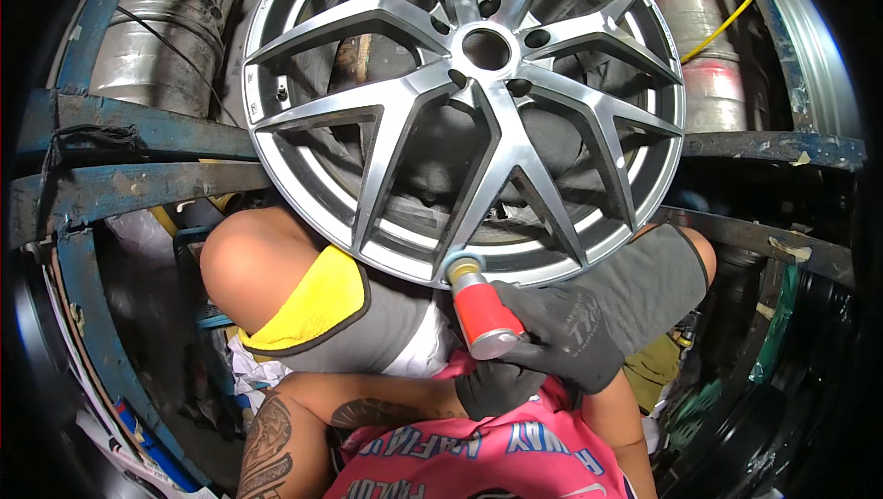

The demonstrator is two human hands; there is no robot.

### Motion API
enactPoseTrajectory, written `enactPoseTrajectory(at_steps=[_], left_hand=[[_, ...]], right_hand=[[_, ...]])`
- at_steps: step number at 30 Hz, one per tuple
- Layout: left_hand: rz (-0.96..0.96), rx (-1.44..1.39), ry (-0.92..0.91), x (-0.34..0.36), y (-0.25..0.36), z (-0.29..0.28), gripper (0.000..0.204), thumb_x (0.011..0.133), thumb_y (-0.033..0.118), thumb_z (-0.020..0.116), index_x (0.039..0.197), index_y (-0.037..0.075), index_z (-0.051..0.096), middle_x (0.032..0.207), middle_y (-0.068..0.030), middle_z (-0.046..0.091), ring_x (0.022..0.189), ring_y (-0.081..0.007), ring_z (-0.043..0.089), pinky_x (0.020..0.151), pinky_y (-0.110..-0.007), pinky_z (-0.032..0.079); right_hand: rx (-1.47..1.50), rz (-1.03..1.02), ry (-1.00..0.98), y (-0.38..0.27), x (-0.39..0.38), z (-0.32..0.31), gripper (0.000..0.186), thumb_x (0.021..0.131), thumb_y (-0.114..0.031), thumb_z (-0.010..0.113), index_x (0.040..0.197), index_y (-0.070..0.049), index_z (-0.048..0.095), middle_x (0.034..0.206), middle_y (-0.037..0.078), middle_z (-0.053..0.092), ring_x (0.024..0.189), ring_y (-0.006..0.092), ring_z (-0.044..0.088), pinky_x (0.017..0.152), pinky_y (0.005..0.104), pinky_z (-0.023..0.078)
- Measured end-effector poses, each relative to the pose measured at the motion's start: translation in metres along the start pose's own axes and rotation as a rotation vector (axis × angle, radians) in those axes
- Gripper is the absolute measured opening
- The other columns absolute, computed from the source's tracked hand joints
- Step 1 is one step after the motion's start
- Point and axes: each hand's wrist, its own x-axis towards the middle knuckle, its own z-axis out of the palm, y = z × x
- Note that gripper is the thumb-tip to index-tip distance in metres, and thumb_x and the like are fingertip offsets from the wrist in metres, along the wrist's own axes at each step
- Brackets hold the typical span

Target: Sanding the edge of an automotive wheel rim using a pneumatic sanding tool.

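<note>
A silver alloy wheel rim [486,122] with dark recesses between its spokes rests in front of me, its near edge over my thighs. My right hand [575,329], in a black glove, is closed around a red and silver handheld rotary tool [480,310]. The tool's round head [465,266] meets the rim's near edge at the foot of a spoke and looks blurred. My left hand [498,389], also gloved in black, lies just below the tool against the right hand. Its fingers curl under there, and what they grip is hidden.
A yellow and grey cloth [317,306] covers my left thigh. Blue metal frame bars [147,191] run along both sides. Metal drums [166,21] stand beyond, left and right. A yellow hose [736,16] hangs at the far right. Bags and loose items lie low at both sides.
</note>
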Motion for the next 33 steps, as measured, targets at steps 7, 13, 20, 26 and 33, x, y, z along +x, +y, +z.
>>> enactPoseTrajectory(at_steps=[7, 13, 20, 26, 33], left_hand=[[0.115, -0.094, 0.046, 0.015, -0.015, -0.005, 0.032, 0.084, 0.015, 0.065, 0.112, 0.002, 0.069, 0.1, -0.016, 0.068, 0.083, -0.0285, 0.067, 0.07, -0.035, 0.056], [0.196, 0.037, 0.0, 0.006, -0.011, -0.004, 0.03, 0.083, 0.013, 0.065, 0.112, 0.006, 0.071, 0.099, -0.0167, 0.068, 0.08, -0.0288, 0.067, 0.066, -0.037, 0.055], [0.112, -0.697, -0.044, 0.03, -0.019, -0.004, 0.032, 0.086, 0.017, 0.067, 0.117, 0.007, 0.068, 0.099, -0.0198, 0.066, 0.082, -0.0324, 0.066, 0.068, -0.044, 0.053], [-0.081, -0.863, -0.027, 0.007, 0.0, 0.019, 0.022, 0.086, 0.025, 0.068, 0.095, 0.005, 0.068, 0.087, -0.0181, 0.061, 0.075, -0.036, 0.059, 0.065, -0.048, 0.046], [0.034, -1.155, -0.371, 0.038, -0.021, 0.006, 0.029, 0.082, 0.008, 0.062, 0.111, 0.006, 0.066, 0.115, -0.0237, 0.06, 0.106, -0.0348, 0.06, 0.089, -0.047, 0.049]], right_hand=[[-0.167, -0.152, -0.034, 0.011, -0.003, -0.003, 0.061, 0.078, -0.047, 0.076, 0.121, -0.005, 0.067, 0.096, 0.011, 0.073, 0.079, 0.0262, 0.069, 0.071, 0.0373, 0.052], [-0.227, -0.202, 0.019, 0.0, 0.003, -0.001, 0.063, 0.078, -0.047, 0.076, 0.123, -0.004, 0.066, 0.098, 0.012, 0.073, 0.082, 0.0264, 0.07, 0.072, 0.0363, 0.052], [-0.039, 0.322, 0.175, -0.01, -0.037, -0.02, 0.05, 0.082, -0.036, 0.077, 0.121, -0.005, 0.068, 0.086, 0.017, 0.072, 0.074, 0.0312, 0.07, 0.067, 0.0423, 0.053], [0.265, 0.267, 0.207, -0.017, -0.026, 0.002, 0.038, 0.084, -0.028, 0.075, 0.117, -0.01, 0.068, 0.109, 0.016, 0.068, 0.085, 0.0317, 0.071, 0.073, 0.0408, 0.055], [-0.041, 0.213, 0.32, -0.003, -0.051, 0.0, 0.048, 0.083, -0.034, 0.074, 0.124, -0.01, 0.064, 0.096, 0.013, 0.068, 0.079, 0.0286, 0.069, 0.064, 0.0407, 0.054]])
